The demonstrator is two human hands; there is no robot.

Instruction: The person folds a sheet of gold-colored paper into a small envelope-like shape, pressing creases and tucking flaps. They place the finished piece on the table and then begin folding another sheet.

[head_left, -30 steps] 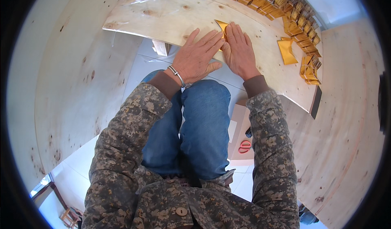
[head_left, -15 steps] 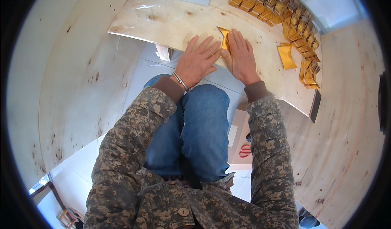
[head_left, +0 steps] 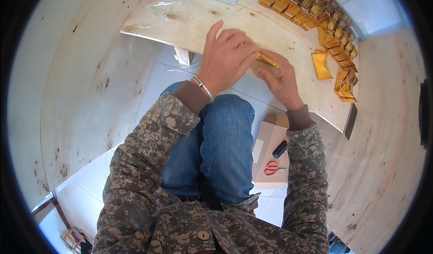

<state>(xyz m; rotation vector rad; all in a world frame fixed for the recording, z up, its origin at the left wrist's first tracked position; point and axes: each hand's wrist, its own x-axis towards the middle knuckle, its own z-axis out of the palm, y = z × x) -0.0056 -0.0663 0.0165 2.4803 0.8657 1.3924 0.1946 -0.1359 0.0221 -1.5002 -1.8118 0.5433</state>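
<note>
A piece of folded gold paper (head_left: 269,60) is held up just above the plywood table's near edge, seen nearly edge-on as a thin strip. My right hand (head_left: 284,79) grips it, fingers behind and thumb on the near side. My left hand (head_left: 229,57), with a bracelet at the wrist, meets the paper's left end with bent fingers, slightly blurred. One of its fingers sticks up apart from the others. The left fingertips partly hide that end. To the right on the table lies another folded gold paper piece (head_left: 321,65).
Bundled gold paper pieces (head_left: 297,12) stand in rows along the table's (head_left: 189,21) far right side, with a smaller tied bundle (head_left: 345,86) near the right corner. Below, a cardboard box (head_left: 270,141) holds red-handled scissors (head_left: 272,168) and a dark object (head_left: 280,149). Plywood panels flank me.
Both hands were flat over the gold paper on the table. Now the paper is lifted off and tilted between them. The right hand has moved right and nearer, its fingers curling round the paper.
</note>
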